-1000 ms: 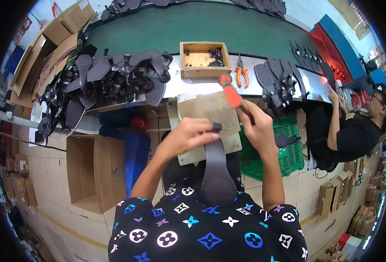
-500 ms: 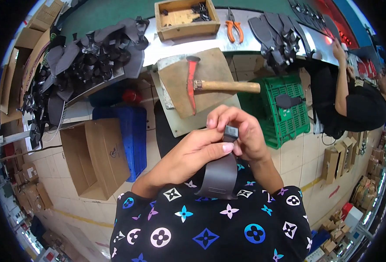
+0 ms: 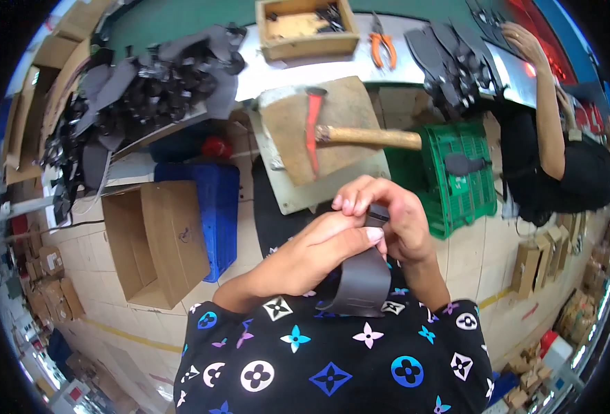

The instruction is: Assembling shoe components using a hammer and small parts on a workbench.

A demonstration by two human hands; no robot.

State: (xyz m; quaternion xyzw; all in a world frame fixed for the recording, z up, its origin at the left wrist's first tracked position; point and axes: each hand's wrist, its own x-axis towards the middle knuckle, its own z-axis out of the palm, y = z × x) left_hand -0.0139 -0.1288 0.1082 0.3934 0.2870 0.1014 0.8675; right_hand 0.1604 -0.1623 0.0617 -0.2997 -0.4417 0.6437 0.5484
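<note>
Dark curved sole piece point(image 3: 366, 284) was in front of patterned shirt point(image 3: 291, 366). Left hand point(image 3: 315, 250) gripped narrow end, fingers closed; right hand point(image 3: 405, 222) had fingers curled round black block point(image 3: 377, 214) there. Looked light, springy, slightly slick, hardly fragile; narrow end seemed best hold.

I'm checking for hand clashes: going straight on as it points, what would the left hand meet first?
Most likely the right hand, just ahead of the left hand beside the dark shoe part; any gap in depth is unclear.
</note>
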